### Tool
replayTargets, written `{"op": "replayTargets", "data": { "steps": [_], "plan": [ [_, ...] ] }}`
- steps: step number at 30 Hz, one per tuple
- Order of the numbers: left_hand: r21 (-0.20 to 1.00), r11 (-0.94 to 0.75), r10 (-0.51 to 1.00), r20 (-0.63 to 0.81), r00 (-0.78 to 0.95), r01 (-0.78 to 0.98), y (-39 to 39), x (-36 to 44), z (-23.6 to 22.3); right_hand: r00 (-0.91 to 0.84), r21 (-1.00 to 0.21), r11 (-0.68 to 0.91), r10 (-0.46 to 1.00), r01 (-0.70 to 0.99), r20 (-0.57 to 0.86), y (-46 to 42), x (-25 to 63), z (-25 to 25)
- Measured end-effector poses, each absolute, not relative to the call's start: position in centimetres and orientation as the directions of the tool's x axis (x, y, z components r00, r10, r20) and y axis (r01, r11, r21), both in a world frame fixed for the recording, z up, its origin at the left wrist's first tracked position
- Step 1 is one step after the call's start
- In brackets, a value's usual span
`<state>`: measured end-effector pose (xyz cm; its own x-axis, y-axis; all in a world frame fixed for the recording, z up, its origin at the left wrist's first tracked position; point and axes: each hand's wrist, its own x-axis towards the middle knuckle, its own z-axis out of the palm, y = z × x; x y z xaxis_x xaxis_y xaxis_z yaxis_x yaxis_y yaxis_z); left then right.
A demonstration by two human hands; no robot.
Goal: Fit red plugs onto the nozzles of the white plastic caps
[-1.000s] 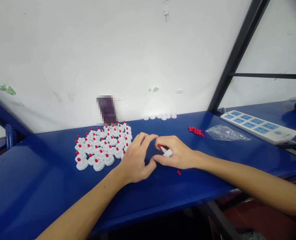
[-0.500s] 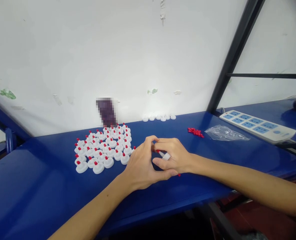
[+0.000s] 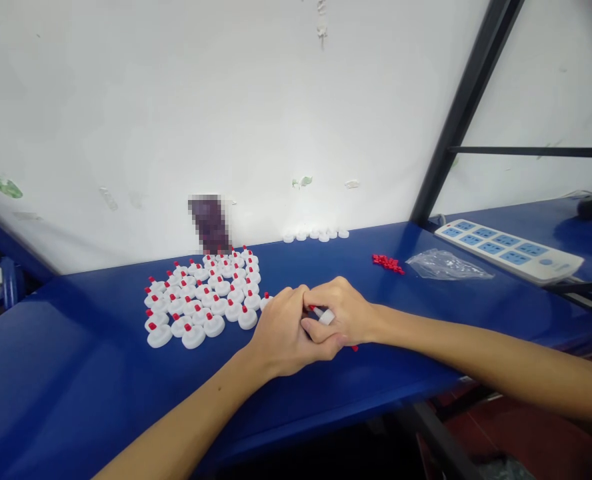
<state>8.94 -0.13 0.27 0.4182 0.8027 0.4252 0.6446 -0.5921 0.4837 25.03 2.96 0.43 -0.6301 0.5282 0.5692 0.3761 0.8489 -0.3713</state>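
My right hand [image 3: 343, 310] is closed around a white nozzle cap [image 3: 327, 317] with a red tip [image 3: 313, 308], which points left toward my other hand. My left hand [image 3: 283, 333] curls against the right one, its thumb reaching below the right thumb. Its fingertips are mostly hidden, so what they pinch does not show. A small red tip [image 3: 355, 348] lies on the blue table just below my right hand. Left of my hands, many white nozzle caps with red tips [image 3: 213, 325] stand upright in a close group.
Several plain white caps [image 3: 325, 236] sit along the wall. A pile of red tips [image 3: 388, 263] lies at the right, beside a clear plastic bag [image 3: 446, 265] and a white power strip [image 3: 511, 250]. A black metal post [image 3: 463, 113] rises behind the blue table [image 3: 91, 373].
My hands have drawn closer together around the nozzle cap, the left thumb pulling in. The whole view has shifted slightly. The caps on the table stay in place.
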Motion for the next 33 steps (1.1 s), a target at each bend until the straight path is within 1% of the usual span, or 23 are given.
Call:
{"op": "replayTargets", "data": {
  "steps": [4,7,9,11,14,16,18,19,22,25,29,33],
  "plan": [
    [0.522,-0.585,0.81,0.425,0.405,0.621,-0.2,9.0,0.2,-0.632,-0.395,0.847,0.53,0.356,0.565,2.9,25.0,0.9],
    [0.552,-0.523,0.852,0.359,0.381,0.649,-0.3,9.2,0.0,-0.646,-0.413,0.825,0.562,0.387,0.517,3.1,25.2,1.1],
    [0.543,-0.485,0.874,0.313,0.371,0.686,-0.3,9.2,-0.2,-0.657,-0.44,0.799,0.594,0.41,0.464,3.5,25.5,1.2],
    [0.506,-0.49,0.871,0.321,0.372,0.71,-0.3,8.9,-0.3,-0.645,-0.471,0.772,0.625,0.427,0.44,4.2,25.9,1.1],
    [0.452,-0.524,0.842,0.402,0.36,0.721,-0.2,8.2,-0.2,-0.585,-0.488,0.723,0.687,0.489,0.432,5.4,26.5,0.9],
    [0.432,-0.538,0.829,0.424,0.364,0.723,-0.2,7.8,-0.1,-0.529,-0.465,0.659,0.752,0.592,0.393,6.3,26.9,0.6],
    [0.397,-0.579,0.806,0.41,0.427,0.712,-0.2,7.5,-0.1,-0.501,-0.414,0.612,0.79,0.673,0.354,7.0,27.3,0.2],
    [0.365,-0.61,0.785,0.399,0.473,0.704,-0.2,7.5,-0.1,-0.509,-0.391,0.612,0.79,0.688,0.341,7.3,27.4,0.0],
    [0.257,-0.706,0.701,0.39,0.597,0.66,-0.3,7.7,-0.3,-0.569,-0.362,0.657,0.754,0.661,0.33,7.7,27.5,-0.5],
    [0.177,-0.767,0.628,0.406,0.664,0.617,-0.4,7.9,-0.4,-0.561,-0.379,0.653,0.758,0.656,0.334,7.8,27.4,-0.7],
    [0.099,-0.814,0.555,0.421,0.718,0.572,-0.6,7.9,-0.1,-0.513,-0.411,0.619,0.785,0.67,0.346,7.7,27.1,-0.4],
    [0.047,-0.867,0.469,0.416,0.779,0.497,-1.0,7.9,0.2,-0.539,-0.437,0.65,0.76,0.622,0.363,7.6,26.8,-0.2]
  ]
}}
